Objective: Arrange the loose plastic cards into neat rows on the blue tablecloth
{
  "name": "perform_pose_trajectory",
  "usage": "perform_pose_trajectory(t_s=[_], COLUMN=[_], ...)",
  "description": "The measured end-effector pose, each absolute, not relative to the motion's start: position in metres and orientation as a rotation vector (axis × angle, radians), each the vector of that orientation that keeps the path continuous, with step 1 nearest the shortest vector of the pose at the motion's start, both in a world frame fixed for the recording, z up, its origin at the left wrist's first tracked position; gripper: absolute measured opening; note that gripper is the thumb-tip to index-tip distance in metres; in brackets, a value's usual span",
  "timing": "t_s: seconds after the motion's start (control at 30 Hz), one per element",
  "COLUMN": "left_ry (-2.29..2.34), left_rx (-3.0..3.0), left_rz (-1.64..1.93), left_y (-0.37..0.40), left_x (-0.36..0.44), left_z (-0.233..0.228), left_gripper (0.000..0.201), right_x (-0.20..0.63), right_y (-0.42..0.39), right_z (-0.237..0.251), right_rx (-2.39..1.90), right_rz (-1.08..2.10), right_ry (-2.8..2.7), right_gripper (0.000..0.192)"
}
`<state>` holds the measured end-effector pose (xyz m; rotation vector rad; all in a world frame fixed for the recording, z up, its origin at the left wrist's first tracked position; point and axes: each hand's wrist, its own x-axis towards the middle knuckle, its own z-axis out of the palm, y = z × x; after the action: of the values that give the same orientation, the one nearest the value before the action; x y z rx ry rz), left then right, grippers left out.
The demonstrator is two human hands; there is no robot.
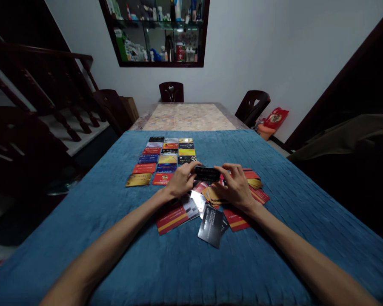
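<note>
A black card [207, 173] is held up between my two hands, above a loose heap of cards. My left hand [182, 178] pinches its left end, and my right hand [236, 186] grips the right end. Under and around the hands lie overlapping cards: a red card with a yellow stripe [172, 219], a dark grey card [210, 226], another red card [236, 220] and gold ones. Beyond my left hand, several cards are laid out in columns, with a gold card [138, 180] and a red card [161, 179] in the nearest row.
A blue cloth [115, 238] covers the near part of the table; the far part is a patterned tabletop [191, 115]. Dark chairs [171, 92] stand around it. A red bag [276, 117] sits at the right, and a glass-shelved cabinet [161, 64] is set in the wall.
</note>
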<state>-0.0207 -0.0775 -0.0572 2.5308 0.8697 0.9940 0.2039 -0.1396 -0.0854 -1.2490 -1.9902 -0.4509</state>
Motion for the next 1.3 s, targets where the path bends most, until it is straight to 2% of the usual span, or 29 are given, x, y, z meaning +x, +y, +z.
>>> perform_pose_trajectory(t_s=[0.43, 0.67, 0.87, 1.07, 1.3], left_ry=[0.733, 0.729, 0.754, 0.756, 0.885], left_rx=[2.692, 2.881, 3.028, 3.157, 3.109], left_rz=[1.014, 0.912, 0.911, 0.863, 0.844], left_y=[-0.081, -0.085, -0.085, -0.074, -0.047], left_x=[-0.026, -0.028, -0.031, -0.045, -0.072], left_z=[-0.054, -0.047, -0.049, -0.044, -0.029], left_gripper=[0.047, 0.050, 0.054, 0.049, 0.062], right_x=[0.207, 0.211, 0.208, 0.199, 0.178], right_y=[-0.142, -0.142, -0.141, -0.126, -0.083], right_z=[-0.079, -0.079, -0.074, -0.065, -0.049], right_rx=[-1.167, -1.133, -1.103, -0.998, -0.995], right_rz=[-0.548, -0.562, -0.573, -0.635, -0.574], right_ry=[-1.984, -2.005, -2.025, -2.105, -2.215], right_gripper=[0.052, 0.059, 0.057, 0.052, 0.047])
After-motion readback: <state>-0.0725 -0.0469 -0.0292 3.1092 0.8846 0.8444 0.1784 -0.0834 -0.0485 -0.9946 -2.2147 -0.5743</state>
